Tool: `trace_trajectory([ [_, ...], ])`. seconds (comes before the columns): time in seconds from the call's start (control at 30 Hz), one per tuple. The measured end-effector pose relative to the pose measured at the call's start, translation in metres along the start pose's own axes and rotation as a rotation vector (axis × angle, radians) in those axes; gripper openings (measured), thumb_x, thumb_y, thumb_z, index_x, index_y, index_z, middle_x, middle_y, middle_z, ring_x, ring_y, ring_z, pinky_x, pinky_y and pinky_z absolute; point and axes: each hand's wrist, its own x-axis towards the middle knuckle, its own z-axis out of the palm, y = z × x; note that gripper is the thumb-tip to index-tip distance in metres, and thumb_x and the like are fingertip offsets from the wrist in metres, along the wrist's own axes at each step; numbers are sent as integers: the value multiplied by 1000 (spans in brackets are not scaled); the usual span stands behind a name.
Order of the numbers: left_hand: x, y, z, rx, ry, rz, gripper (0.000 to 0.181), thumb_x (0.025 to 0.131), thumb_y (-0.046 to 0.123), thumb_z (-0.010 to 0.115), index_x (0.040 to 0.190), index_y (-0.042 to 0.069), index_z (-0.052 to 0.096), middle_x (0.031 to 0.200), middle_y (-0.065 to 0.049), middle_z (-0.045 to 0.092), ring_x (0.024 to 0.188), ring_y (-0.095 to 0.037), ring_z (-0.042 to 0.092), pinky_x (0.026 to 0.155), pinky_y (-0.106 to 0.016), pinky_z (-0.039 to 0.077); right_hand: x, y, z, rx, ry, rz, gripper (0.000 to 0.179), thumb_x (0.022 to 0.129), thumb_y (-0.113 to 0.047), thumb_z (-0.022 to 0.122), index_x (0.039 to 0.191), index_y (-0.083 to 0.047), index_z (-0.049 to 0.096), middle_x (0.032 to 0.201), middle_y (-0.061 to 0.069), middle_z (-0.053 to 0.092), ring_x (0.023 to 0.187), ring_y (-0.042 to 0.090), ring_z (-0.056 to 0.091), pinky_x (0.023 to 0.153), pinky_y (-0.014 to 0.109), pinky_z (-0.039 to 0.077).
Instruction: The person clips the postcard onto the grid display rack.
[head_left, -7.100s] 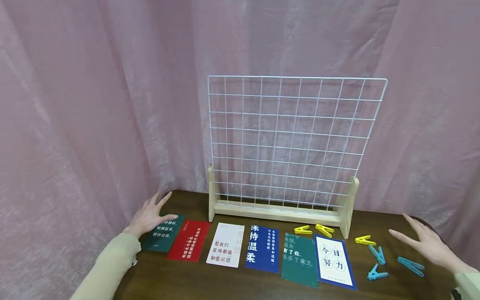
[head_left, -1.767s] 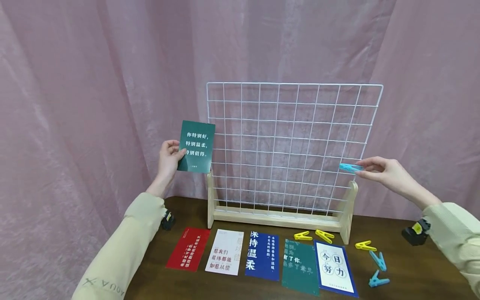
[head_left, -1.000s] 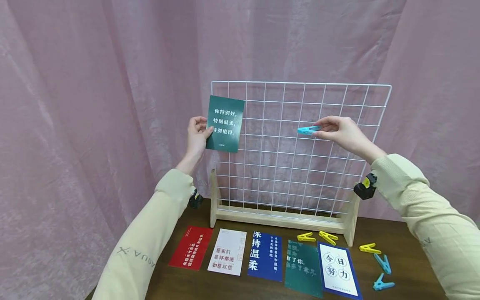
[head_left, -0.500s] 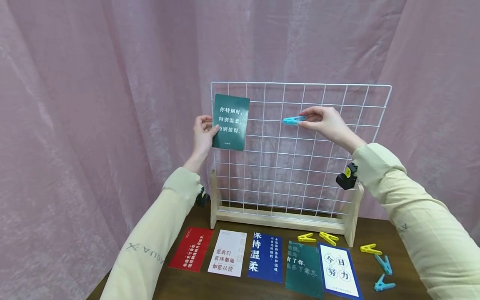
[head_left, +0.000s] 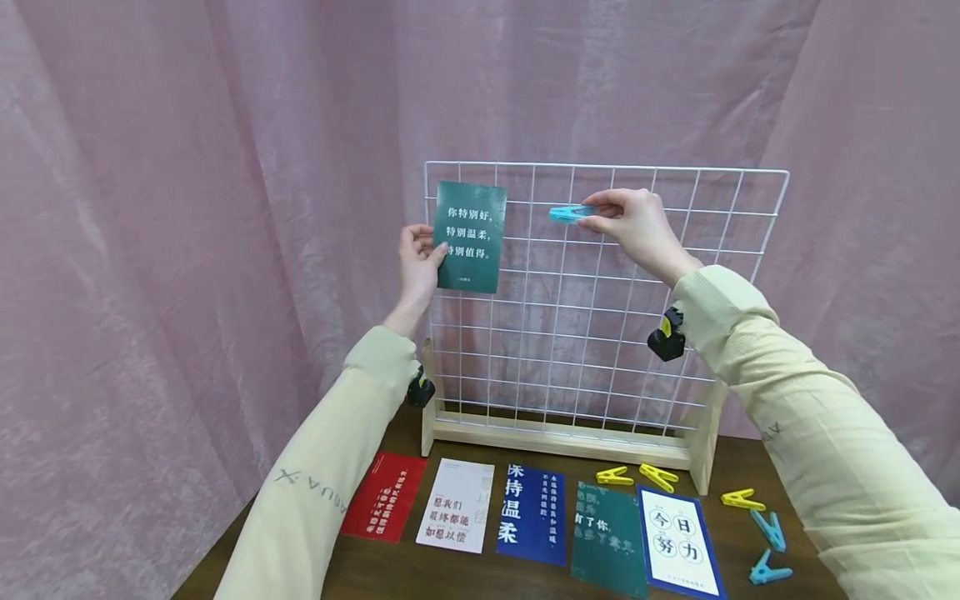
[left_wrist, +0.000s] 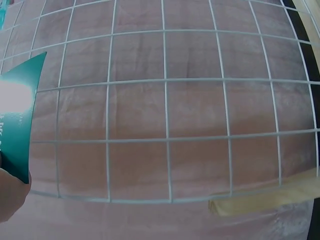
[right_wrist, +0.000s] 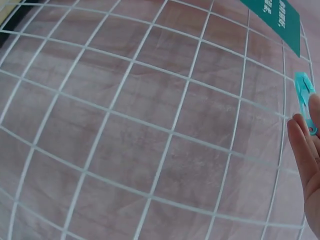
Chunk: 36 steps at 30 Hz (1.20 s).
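My left hand (head_left: 422, 265) pinches the left edge of a dark green card (head_left: 471, 237) with white lettering. The card stands upright before the upper left of a white wire grid (head_left: 570, 287), its top just below the grid's top bar. To the right, my right hand (head_left: 633, 229) pinches a light blue clothespin (head_left: 572, 214) between thumb and fingers, its nose pointing left at the card with a gap between them. In the right wrist view the clothespin (right_wrist: 303, 95) lies close to a corner of the green card (right_wrist: 280, 22). The left wrist view shows only part of the card (left_wrist: 20, 120).
A wooden base (head_left: 562, 437) holds the grid on a dark table. In front lie red (head_left: 384, 497), white (head_left: 455, 505), blue (head_left: 531, 514), green (head_left: 609, 542) and blue-bordered (head_left: 679, 542) cards. Yellow clothespins (head_left: 658, 477) and blue clothespins (head_left: 768, 570) lie at right. A pink curtain (head_left: 300, 167) hangs behind.
Both hands have left the table; the left took up the leftmost green card, the right a blue clothespin. Since then both have risen to the grid and come closer together.
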Motion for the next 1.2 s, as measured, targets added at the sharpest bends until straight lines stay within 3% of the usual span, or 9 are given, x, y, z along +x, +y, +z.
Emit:
trace_trajectory([
  [0.13,-1,-5,1,2,26,-20,27,84,-11,55,107,-2,43,87,-12,51,75,-14,47,68,-25,40,9,-6,8,14,-7,-14,23,80,-6,68,101,4,65,86,17,65,72,20,63,65,22,47],
  [0.23,-1,-9,1,6,46,-34,26,85,-9,55,107,-1,44,87,-12,52,77,-15,48,69,-26,41,15,-12,17,-3,-4,-27,21,80,-4,68,99,5,65,83,16,65,68,17,62,63,21,47],
  [0.47,2,-15,2,-31,109,-9,26,83,-11,57,104,-3,45,85,-12,52,75,-15,47,68,-24,39,31,-27,29,-141,54,-128,14,80,-5,68,91,4,68,75,12,64,64,16,54,59,20,39],
  [0.8,1,-20,3,-73,131,6,27,81,-14,57,103,-5,45,82,-11,51,73,-14,47,67,-23,40,40,-34,42,-179,66,-117,12,82,-8,66,88,2,68,71,9,59,66,18,49,61,27,37],
  [1.2,2,-15,1,-58,154,25,25,80,-14,58,100,-3,46,79,-10,50,72,-14,46,68,-24,40,44,-45,49,-233,91,-95,13,83,-10,64,87,2,69,73,10,60,69,19,51,64,30,40],
])
